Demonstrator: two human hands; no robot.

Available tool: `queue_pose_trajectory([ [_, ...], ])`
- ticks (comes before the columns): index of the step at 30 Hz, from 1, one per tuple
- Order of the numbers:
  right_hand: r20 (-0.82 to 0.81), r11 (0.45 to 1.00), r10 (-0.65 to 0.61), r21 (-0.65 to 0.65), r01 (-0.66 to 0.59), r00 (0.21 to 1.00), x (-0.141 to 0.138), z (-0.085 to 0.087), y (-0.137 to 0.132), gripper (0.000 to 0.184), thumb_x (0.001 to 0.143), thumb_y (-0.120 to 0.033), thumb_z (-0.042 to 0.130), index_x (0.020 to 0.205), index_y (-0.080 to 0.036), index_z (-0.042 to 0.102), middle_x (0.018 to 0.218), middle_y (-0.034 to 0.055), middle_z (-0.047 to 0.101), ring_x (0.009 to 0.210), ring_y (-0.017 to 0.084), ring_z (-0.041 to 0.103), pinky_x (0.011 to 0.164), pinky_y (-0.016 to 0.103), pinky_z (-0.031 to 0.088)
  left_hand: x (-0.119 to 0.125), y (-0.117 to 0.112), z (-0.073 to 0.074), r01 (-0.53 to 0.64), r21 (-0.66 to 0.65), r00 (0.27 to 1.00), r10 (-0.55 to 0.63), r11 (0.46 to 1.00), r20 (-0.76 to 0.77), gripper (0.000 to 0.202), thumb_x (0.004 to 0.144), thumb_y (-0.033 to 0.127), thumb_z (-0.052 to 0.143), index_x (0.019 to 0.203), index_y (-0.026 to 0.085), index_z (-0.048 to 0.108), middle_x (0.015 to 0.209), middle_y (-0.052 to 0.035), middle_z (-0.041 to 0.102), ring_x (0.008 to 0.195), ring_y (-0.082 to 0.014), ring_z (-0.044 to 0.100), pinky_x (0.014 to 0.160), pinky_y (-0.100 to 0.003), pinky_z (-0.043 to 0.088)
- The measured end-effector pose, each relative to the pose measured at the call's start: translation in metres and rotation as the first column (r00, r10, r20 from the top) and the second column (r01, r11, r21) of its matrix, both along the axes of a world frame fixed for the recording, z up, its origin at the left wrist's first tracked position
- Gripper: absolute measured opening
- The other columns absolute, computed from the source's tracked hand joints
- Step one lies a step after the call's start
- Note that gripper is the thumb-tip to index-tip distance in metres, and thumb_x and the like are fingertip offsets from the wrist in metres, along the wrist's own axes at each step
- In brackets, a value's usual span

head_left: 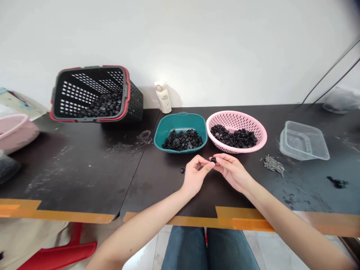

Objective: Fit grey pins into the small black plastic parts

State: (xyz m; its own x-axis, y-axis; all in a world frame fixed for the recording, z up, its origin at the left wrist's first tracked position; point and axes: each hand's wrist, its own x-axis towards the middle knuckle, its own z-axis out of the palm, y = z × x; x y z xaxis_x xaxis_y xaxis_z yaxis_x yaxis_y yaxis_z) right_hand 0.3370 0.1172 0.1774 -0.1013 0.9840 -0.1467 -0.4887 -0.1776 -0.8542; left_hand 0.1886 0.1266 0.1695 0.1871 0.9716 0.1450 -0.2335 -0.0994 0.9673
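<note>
The left hand [194, 175] and the right hand [234, 173] are meeting over the near part of the bench [92, 153]. Each grip is pinching the same small black piece [213, 160] between thumb and fingers; its smallness is probably calling for fingertips, with one hand steadying it against the other. Just beyond, the teal basin [180, 122] and the pink basket [260, 131] are standing side by side, presumably for easy reach, their raised walls keeping black pieces [184, 140] together. A loose piece [182, 170] is lying left of the hands. Rightward, grey strips [273, 165] are resting in a pile near the clear container [305, 142]. At the far left, a dark crate [135, 102] is holding more black pieces, perhaps too bulky for a nearer spot.
</note>
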Motion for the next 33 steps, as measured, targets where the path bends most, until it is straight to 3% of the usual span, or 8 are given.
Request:
queue_pose_trajectory([
  [6,0.021,1.000,0.015,0.014,-0.015,1.000,0.002,-0.001,0.001,0.017,0.068,-0.032,0.078,0.081,-0.023,0.074,0.092,0.0021,0.073,0.086,0.017,0.066,0.089,0.036,0.050,0.000,-0.002,0.000,-0.021,0.048,0.995,0.026,0.999,-0.092,0.019,0.076,0.032,0.069,0.074,0.016,0.059,0.073,0.0004,0.060,0.071,-0.0112,0.055,0.073,-0.026,0.045],
  [10,0.030,1.000,0.024,0.018,-0.025,0.999,0.003,-0.002,0.002,0.015,0.069,-0.032,0.077,0.081,-0.023,0.074,0.091,0.0028,0.073,0.087,0.018,0.066,0.089,0.036,0.050,0.001,-0.002,-0.002,-0.042,0.044,0.996,0.045,0.998,-0.073,0.022,0.076,0.031,0.070,0.086,0.018,0.056,0.082,-0.0001,0.058,0.076,-0.0113,0.056,0.075,-0.025,0.048],
  [13,0.029,0.999,0.030,0.031,-0.031,0.999,0.003,-0.002,0.003,0.013,0.071,-0.030,0.075,0.082,-0.022,0.074,0.089,0.0023,0.073,0.086,0.017,0.065,0.088,0.034,0.051,0.002,-0.002,-0.002,-0.035,0.086,0.996,0.043,0.996,-0.084,0.032,0.078,0.030,0.068,0.105,0.020,0.054,0.104,-0.0050,0.058,0.094,-0.0147,0.057,0.083,-0.028,0.050],
  [17,0.051,0.996,0.066,0.056,-0.068,0.997,0.004,-0.001,0.003,0.013,0.072,-0.030,0.074,0.083,-0.022,0.074,0.090,0.0026,0.073,0.087,0.018,0.066,0.089,0.037,0.050,0.001,-0.004,0.003,0.124,0.130,0.980,-0.101,0.984,-0.171,0.040,0.087,0.030,0.056,0.126,0.023,0.050,0.132,-0.0096,0.051,0.117,-0.0207,0.052,0.099,-0.036,0.045],
  [21,0.074,0.994,0.085,0.064,-0.090,0.994,0.006,-0.001,0.003,0.018,0.071,-0.033,0.075,0.086,-0.023,0.075,0.089,0.0032,0.073,0.085,0.019,0.067,0.090,0.040,0.050,-0.002,-0.005,0.006,0.190,0.143,0.955,-0.149,0.971,-0.257,0.037,0.091,0.030,0.048,0.128,0.023,0.051,0.130,-0.0068,0.056,0.119,-0.0209,0.054,0.104,-0.038,0.041],
  [27,0.164,0.994,0.073,0.069,-0.085,0.984,0.010,-0.009,0.004,0.032,0.059,-0.021,0.083,0.090,-0.026,0.074,0.094,0.0019,0.074,0.087,0.018,0.067,0.088,0.038,0.051,-0.003,-0.005,0.005,0.143,0.171,0.953,-0.089,0.975,-0.290,0.036,0.091,0.028,0.049,0.126,0.023,0.054,0.128,-0.0055,0.058,0.115,-0.0204,0.057,0.101,-0.035,0.044],
  [33,0.199,0.994,0.016,0.101,-0.037,0.980,0.006,-0.011,0.004,0.029,0.057,-0.022,0.084,0.084,-0.025,0.075,0.094,0.0030,0.074,0.087,0.021,0.068,0.088,0.042,0.052,-0.001,-0.008,0.006,0.118,0.185,0.958,-0.062,0.976,-0.280,0.030,0.090,0.029,0.050,0.117,0.021,0.059,0.122,-0.0064,0.062,0.107,-0.0202,0.061,0.098,-0.033,0.046],
])
